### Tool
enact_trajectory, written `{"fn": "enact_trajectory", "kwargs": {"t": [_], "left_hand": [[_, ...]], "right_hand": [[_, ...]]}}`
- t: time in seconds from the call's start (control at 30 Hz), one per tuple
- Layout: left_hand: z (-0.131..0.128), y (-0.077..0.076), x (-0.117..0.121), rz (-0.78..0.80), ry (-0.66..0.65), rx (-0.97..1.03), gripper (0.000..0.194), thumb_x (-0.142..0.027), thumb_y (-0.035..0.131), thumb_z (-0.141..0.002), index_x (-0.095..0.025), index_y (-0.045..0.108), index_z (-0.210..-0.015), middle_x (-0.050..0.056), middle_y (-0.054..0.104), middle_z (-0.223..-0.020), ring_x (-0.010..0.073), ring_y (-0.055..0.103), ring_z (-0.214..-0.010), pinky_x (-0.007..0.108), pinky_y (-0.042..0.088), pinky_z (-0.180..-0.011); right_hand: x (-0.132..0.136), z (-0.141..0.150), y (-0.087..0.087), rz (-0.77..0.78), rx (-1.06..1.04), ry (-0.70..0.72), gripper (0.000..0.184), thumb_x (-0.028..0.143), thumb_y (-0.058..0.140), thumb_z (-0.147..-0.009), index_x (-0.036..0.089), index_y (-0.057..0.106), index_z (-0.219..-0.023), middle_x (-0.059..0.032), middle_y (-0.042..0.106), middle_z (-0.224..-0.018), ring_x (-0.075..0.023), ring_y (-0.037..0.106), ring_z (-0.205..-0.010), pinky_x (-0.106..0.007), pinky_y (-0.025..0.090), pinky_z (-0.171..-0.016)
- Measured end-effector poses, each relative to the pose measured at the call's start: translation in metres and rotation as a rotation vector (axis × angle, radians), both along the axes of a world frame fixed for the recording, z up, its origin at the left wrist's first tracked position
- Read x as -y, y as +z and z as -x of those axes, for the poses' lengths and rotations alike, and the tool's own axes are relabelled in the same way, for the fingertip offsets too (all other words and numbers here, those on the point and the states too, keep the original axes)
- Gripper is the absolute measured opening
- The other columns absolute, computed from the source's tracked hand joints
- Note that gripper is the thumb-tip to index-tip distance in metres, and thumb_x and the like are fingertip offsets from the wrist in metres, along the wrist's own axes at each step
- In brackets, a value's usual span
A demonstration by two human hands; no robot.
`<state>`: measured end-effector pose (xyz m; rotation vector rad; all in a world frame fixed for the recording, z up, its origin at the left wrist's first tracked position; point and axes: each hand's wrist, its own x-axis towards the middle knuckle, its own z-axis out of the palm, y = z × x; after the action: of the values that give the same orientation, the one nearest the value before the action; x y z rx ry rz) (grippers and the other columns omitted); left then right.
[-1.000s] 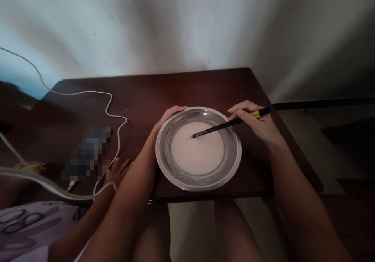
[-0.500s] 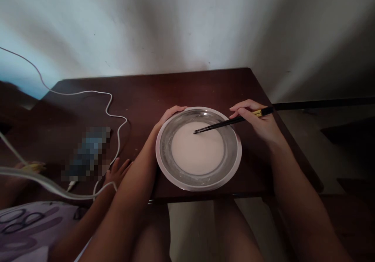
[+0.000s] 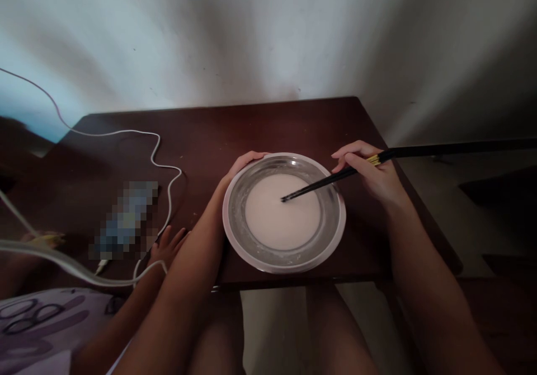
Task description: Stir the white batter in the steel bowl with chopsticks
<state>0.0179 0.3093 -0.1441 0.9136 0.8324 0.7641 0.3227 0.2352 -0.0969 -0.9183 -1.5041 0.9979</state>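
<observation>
A round metal bowl [image 3: 333, 226] stands near the front edge of the table, holding a smooth white liquid [image 3: 281, 218]. My left hand [image 3: 245, 162] is wrapped against the bowl's far left rim, its fingers partly hidden behind it. Black chopsticks [image 3: 325, 181] with a yellow band are pinched together in my right hand [image 3: 369, 168], to the right of the bowl. They slope down to the left across the rim, and their whitened tips are at the liquid's surface.
On the dark wooden table [image 3: 235, 126] lies a blurred-out phone-like device [image 3: 126, 218] with a white cable [image 3: 170, 190] winding past it. Another person's hand [image 3: 168, 246] rests on the table beside my left forearm. A pale wall [image 3: 268, 39] rises behind the table.
The chopstick tips have moved slightly right and toward me in the liquid, and my right hand has shifted a little. My left hand and the bowl stay in place.
</observation>
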Motion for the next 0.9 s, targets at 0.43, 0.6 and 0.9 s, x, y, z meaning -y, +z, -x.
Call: {"fn": "enact_trajectory", "kwargs": {"t": [0.43, 0.6, 0.9], "left_hand": [[-0.0025, 0.0034, 0.0017, 0.015, 0.037, -0.023, 0.026, -0.032, 0.062, -0.081, -0.019, 0.079, -0.095, 0.006, 0.079, -0.081, 0.0296, 0.076, -0.093, 0.036, 0.057, -0.088], [-0.0033, 0.0049, 0.0036, 0.026, 0.049, -0.048, 0.027, -0.032, 0.059, -0.083, -0.02, 0.079, -0.096, 0.006, 0.079, -0.081, 0.0299, 0.076, -0.095, 0.036, 0.058, -0.09], [-0.0018, 0.0019, 0.0035, 0.022, 0.049, -0.03, 0.027, -0.035, 0.063, -0.082, -0.024, 0.079, -0.102, 0.005, 0.08, -0.085, 0.0333, 0.075, -0.102, 0.039, 0.057, -0.094]], "right_hand": [[-0.0015, -0.0023, -0.0024, 0.019, -0.023, -0.017, 0.017, 0.021, 0.069, -0.095, 0.028, 0.083, -0.091, 0.003, 0.073, -0.071, -0.0141, 0.073, -0.069, -0.028, 0.057, -0.071], [0.0003, 0.0007, -0.0028, 0.037, -0.002, 0.088, 0.016, 0.022, 0.068, -0.096, 0.027, 0.082, -0.091, 0.0025, 0.075, -0.071, -0.0137, 0.073, -0.069, -0.027, 0.056, -0.071], [-0.0002, -0.0013, -0.0004, 0.026, 0.017, 0.029, 0.012, 0.03, 0.071, -0.096, 0.027, 0.081, -0.09, 0.0018, 0.073, -0.071, -0.0157, 0.072, -0.067, -0.031, 0.058, -0.07]]}}
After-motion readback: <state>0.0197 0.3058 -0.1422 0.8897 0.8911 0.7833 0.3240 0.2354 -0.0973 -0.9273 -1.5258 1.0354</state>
